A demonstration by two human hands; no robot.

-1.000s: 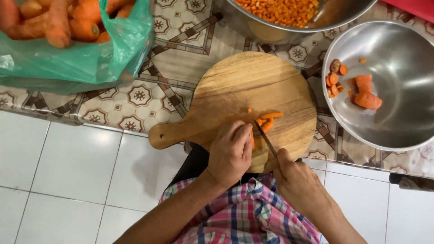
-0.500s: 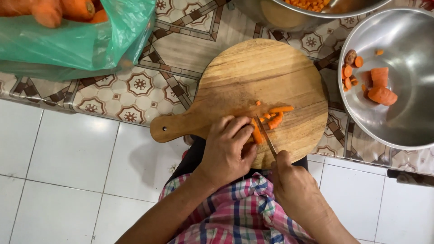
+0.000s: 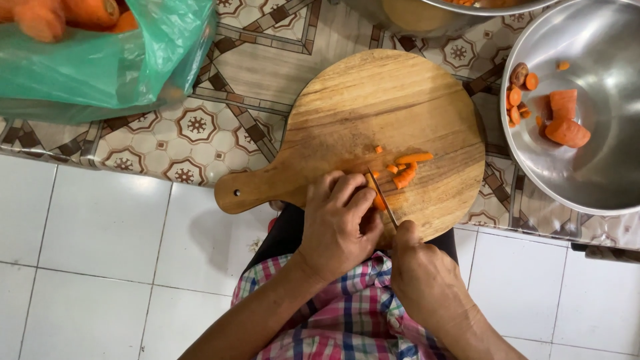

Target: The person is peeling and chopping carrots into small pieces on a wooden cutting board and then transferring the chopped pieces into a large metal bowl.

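A round wooden cutting board with a handle lies on a patterned countertop. My left hand presses a piece of carrot down at the board's near edge; the fingers hide most of it. My right hand grips a knife whose thin blade rests against that carrot, right beside my left fingers. Several cut carrot sticks lie on the board just beyond the blade.
A steel bowl at the right holds carrot ends and chunks. A green plastic bag of whole carrots lies at the upper left. Another steel bowl sits at the top edge. White floor tiles show below the counter.
The view has shifted so the board sits slightly higher and more to the right. Both hands have stayed at the board's near edge, the blade still at the carrot.
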